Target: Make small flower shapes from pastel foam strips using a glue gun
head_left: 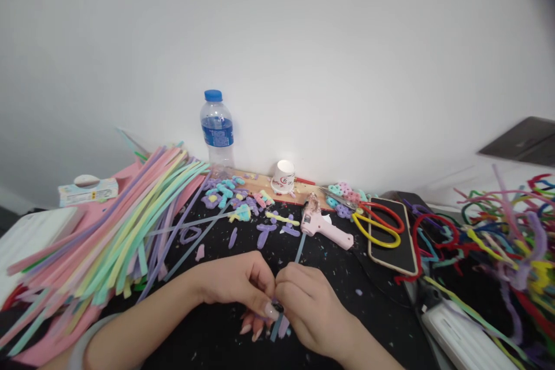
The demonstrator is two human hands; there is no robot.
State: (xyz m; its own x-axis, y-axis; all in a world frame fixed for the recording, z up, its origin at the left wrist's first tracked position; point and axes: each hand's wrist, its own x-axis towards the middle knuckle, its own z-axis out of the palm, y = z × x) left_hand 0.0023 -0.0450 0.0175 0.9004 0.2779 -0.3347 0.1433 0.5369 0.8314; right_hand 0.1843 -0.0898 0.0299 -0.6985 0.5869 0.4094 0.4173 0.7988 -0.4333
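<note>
My left hand [249,289] and my right hand [310,306] meet low in the middle, fingertips pinched together. A sliver of purple shows between them, but what they hold is mostly hidden. Below the fingers lie a bluish strip [276,330] and a pale purple piece [284,326]. Just beyond my right hand is a pink glue gun [325,228] with a translucent glue stick [300,247] poking out toward me. Purple fuzzy pieces [263,234] and a yellow fuzzy strip [282,218] lie in front of the hands on the black surface [342,295].
Pastel fuzzy strips [125,225] heap at left beside a small box [89,191]. Behind stand a water bottle [217,130] and a paper cup [284,176]. At right are scissors [381,225], a dark phone-like slab [392,251], a white power strip [466,332] and tangled pipe cleaners [511,248].
</note>
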